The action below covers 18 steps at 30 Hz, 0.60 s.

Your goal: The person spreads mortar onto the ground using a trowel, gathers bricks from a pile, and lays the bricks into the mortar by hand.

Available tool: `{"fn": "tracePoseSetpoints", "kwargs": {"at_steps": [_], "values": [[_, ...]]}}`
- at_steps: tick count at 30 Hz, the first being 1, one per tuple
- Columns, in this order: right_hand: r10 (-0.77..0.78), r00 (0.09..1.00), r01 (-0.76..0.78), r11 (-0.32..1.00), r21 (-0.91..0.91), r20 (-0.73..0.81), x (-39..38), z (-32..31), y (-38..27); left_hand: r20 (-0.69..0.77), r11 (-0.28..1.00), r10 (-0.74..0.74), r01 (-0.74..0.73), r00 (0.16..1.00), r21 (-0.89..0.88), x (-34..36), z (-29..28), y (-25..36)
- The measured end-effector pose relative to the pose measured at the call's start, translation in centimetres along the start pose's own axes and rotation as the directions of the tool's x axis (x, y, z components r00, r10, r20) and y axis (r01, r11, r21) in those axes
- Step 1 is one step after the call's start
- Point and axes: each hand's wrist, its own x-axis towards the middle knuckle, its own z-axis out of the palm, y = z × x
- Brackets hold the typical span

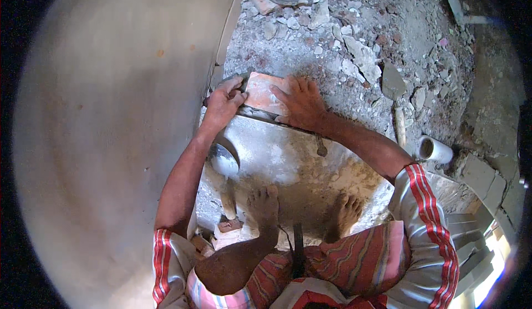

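Shirt front (316, 291) is lying nearest; beyond, we are prob. steadying the orange brick (261, 90) near the wall (116, 115) vs. tilting. R hand (305, 103) is spreading over its right end, grip unclosed; L hand (223, 105) is curling at its left, grip state we can't tell.

Smooth beige wall (111, 115) at left; grey floor (266, 48) strewn with rubble (363, 57); bright light (499, 259) lower right.

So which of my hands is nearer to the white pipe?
Your right hand. It's on the right end of the orange-red brick, left of the white pipe. Your left hand is at the brick's left end, farther from the pipe.
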Motion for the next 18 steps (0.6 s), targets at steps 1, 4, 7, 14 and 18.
{"fn": "tracePoseSetpoints", "kwargs": {"at_steps": [1,4,7,14,18], "values": [[-0.009,1.0,0.009,1.0,-0.017,0.005,-0.1,0.0,0.1,-0.003,1.0,0.017,-0.017,1.0,0.009,0.1,0.3,0.0],[-0.028,0.999,0.027,0.999,-0.022,-0.025,-0.3,0.0,0.2,-0.007,0.998,0.039,-0.039,0.999,0.044,0.4,0.7,-0.1],[-0.053,0.998,0.054,0.998,0.01,-0.044,0.0,0.2,0.1,-0.013,0.993,0.043,-0.041,0.999,0.107,0.4,0.6,-0.4],[-0.086,0.993,0.091,0.994,0.058,-0.085,0.0,-0.3,1.0,0.125,0.989,-0.026,0.007,0.992,0.151,0.6,1.0,1.6],[-0.082,0.995,0.085,0.996,0.038,-0.064,-0.1,-0.1,1.1,0.085,1.0,0.026,-0.027,0.996,0.01,0.9,1.4,-0.7]]}}
